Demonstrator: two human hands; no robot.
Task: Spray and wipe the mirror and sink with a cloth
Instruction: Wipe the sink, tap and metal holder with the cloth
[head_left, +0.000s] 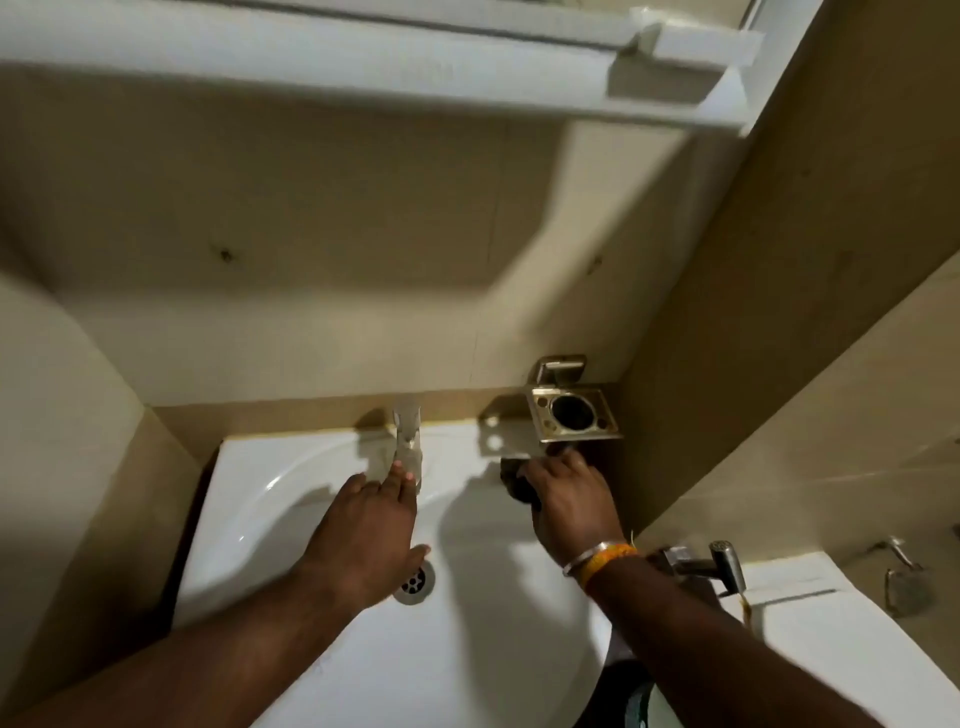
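A white sink (291, 499) fills the lower middle of the head view, with a metal drain (415, 582) in its bowl. My left hand (366, 525) reaches over the bowl, fingertips touching the chrome tap (408, 441). My right hand (569, 506) presses a dark cloth (514, 480) on the sink's back right corner, just under the holder. Only the white frame under the mirror (363, 57) shows at the top. No spray bottle is visible.
A brass tumbler holder (574, 413) juts from the wall above the sink's right corner. A beige side wall stands close on the right. A chrome hand sprayer (719, 558) and a white toilet tank (810, 613) sit lower right.
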